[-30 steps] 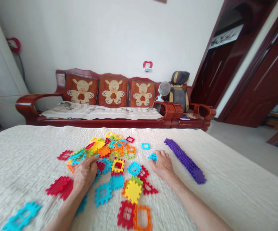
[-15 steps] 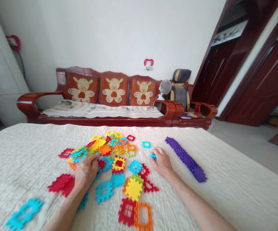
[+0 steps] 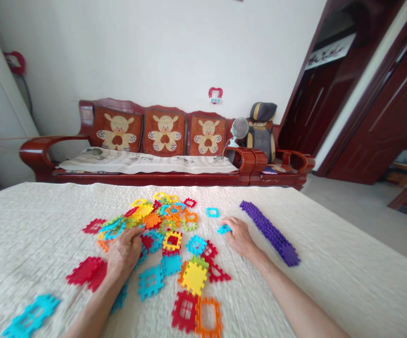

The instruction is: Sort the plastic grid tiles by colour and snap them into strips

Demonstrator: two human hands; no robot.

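The left hand [image 3: 124, 249], right hand [image 3: 239, 236] and both forearms [image 3: 288, 286] are bare.

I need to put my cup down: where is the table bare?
Bare: right of the purple stack, and between the blue window piece and red pieces. Crowded: around the left hand, among the heaped pieces.

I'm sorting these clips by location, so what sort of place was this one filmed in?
Most likely a home living room: a wooden sofa with bear-patterned cushions stands against the wall, and a small fan is beside it.
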